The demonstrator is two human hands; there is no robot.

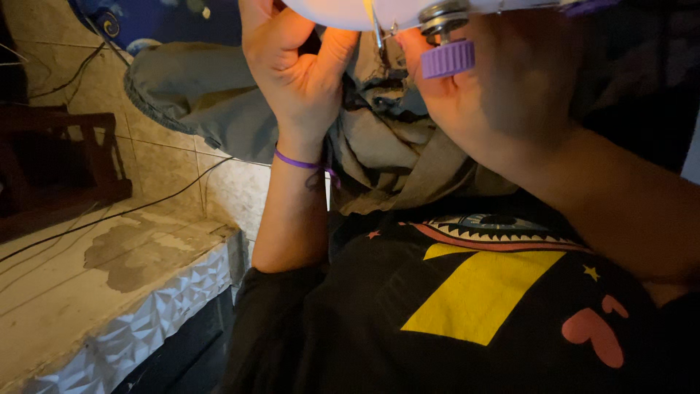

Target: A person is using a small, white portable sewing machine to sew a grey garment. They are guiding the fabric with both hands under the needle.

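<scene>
On the far left a pale worn bench (80,292) with a faceted white edge lies unused. The left hand (295,66), a purple band at its wrist, has its grip pinched closed at the needle area of a white sewing machine (350,11), above crumpled olive-grey fabric (379,157). The right hand (503,95) steadies beside the ribbed purple knob (447,58); I cannot tell its grip. This looks like needle threading or setting, which calls for fine, steady fingertip work.

Single head camera, looking down, very close to work
</scene>
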